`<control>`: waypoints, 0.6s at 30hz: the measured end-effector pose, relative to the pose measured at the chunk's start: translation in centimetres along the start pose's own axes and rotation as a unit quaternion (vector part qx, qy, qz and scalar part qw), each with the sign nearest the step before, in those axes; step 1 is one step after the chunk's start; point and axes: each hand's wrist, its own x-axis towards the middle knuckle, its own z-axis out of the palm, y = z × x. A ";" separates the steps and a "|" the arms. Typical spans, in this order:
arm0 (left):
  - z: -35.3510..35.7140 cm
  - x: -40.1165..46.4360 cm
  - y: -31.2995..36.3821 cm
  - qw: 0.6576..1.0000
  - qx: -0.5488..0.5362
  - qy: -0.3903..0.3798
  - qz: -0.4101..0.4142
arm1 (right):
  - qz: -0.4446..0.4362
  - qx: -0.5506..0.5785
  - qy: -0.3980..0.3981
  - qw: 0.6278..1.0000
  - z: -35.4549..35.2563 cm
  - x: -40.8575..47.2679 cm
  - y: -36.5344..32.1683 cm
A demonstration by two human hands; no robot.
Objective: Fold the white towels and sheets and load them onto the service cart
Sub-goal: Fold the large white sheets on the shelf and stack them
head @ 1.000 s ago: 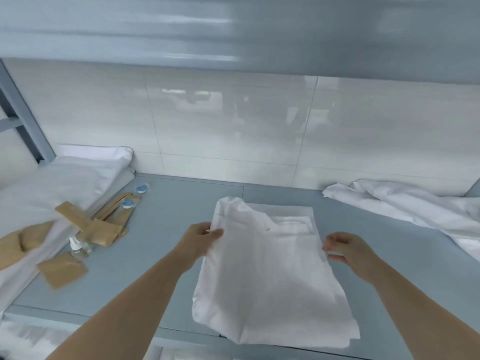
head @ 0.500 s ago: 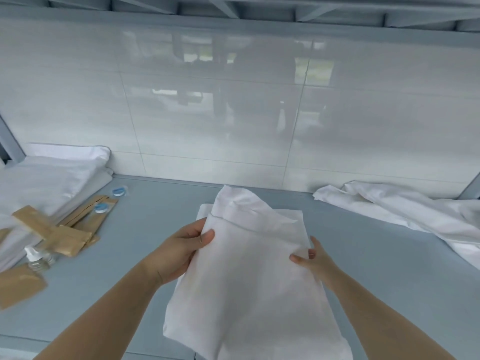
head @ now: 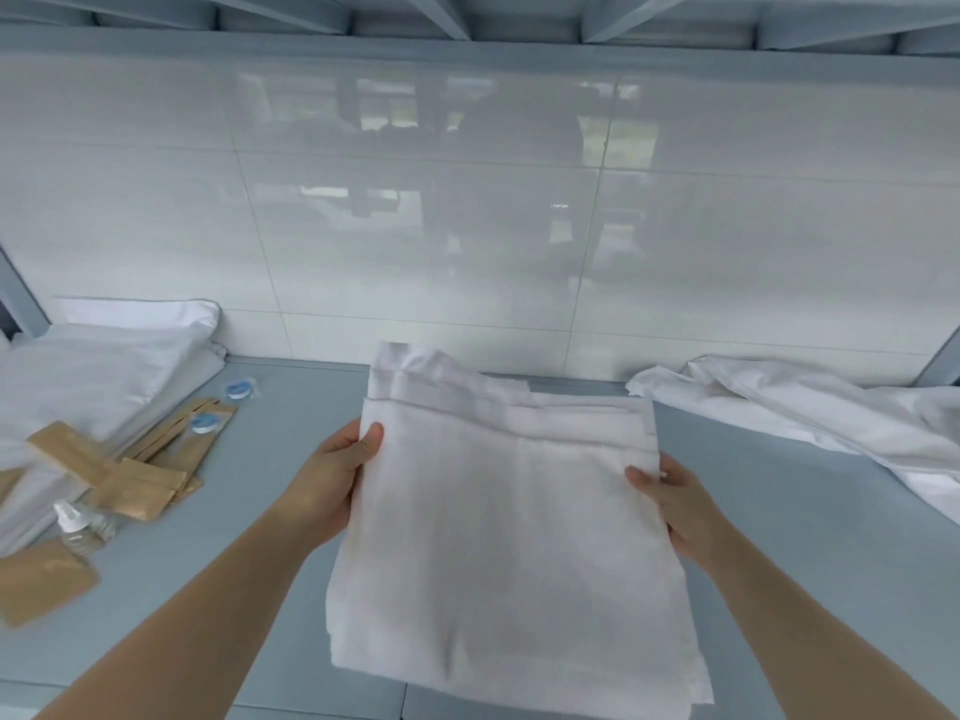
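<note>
Head view: a folded towel was gripped at both edges by the left hand and right hand above the shelf, while a crumpled sheet remained unfolded.

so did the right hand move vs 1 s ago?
Yes. The right hand was off the folded towel's right edge, apart from it; now it grips that edge, higher toward the tiled wall.
</note>
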 end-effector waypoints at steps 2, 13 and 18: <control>-0.2 2.4 0.9 0.998 0.009 0.051 0.035 | -0.048 -0.008 0.028 0.998 0.6 1.5 -2.6; -4.7 5.7 -7.6 0.941 0.152 0.070 -0.295 | 0.221 -0.175 0.032 0.959 -1.1 2.8 4.1; -3.8 7.4 -7.2 0.989 0.083 0.028 -0.117 | 0.065 -0.195 0.107 0.973 0.1 5.2 2.8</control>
